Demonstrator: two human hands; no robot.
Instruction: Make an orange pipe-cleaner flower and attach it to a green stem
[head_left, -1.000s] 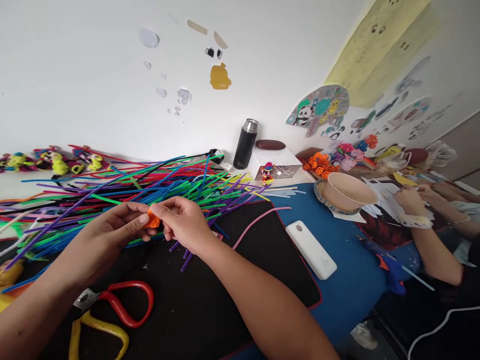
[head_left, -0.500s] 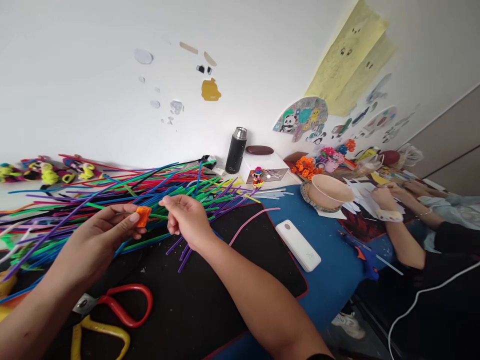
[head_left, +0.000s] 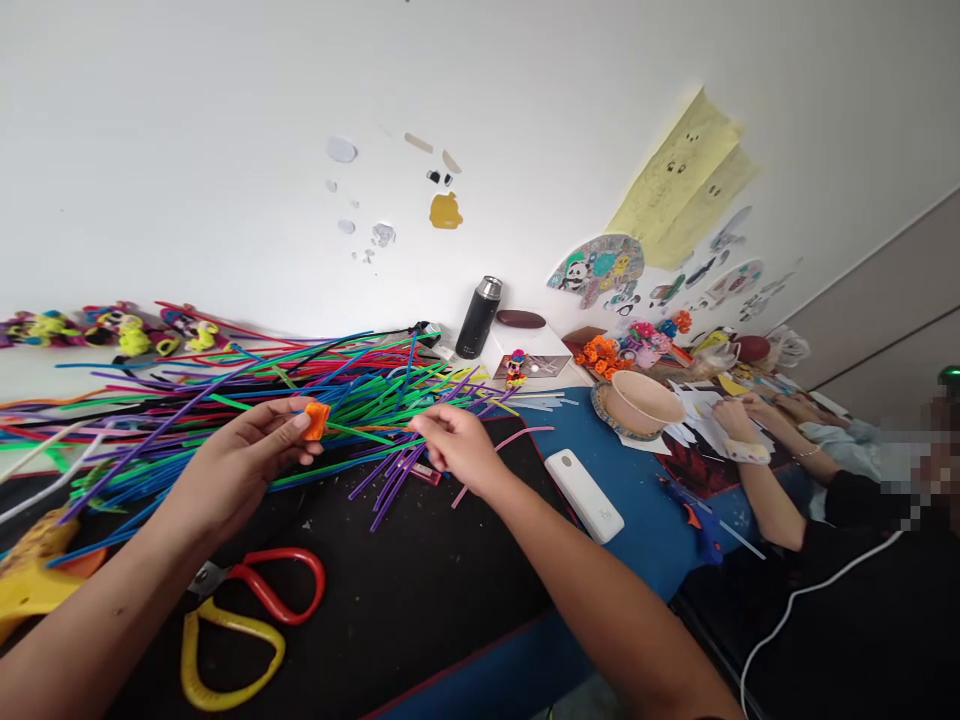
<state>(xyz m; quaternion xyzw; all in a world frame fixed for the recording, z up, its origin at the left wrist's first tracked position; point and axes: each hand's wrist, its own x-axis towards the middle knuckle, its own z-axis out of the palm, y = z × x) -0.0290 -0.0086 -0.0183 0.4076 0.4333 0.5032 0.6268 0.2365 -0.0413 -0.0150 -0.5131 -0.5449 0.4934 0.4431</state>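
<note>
My left hand pinches a small orange fuzzy piece, coiled or folded from pipe cleaner, between thumb and fingertips. A thin orange strand stretches from that piece toward my right hand, whose thumb and forefinger are closed on its far end. Both hands are held over a heap of pipe cleaners in green, blue, purple and red. Below my left hand, scissors with one red and one yellow handle lie on the black mat.
A yellow glue gun lies at the left. A white power bank, a black flask, a beige bowl and a blue glue gun are on the right side. Another person's hands are at work at far right.
My right hand has moved away from my left to the right, and the orange strand between them now shows. The view has shifted, so things sit differently in the picture.
</note>
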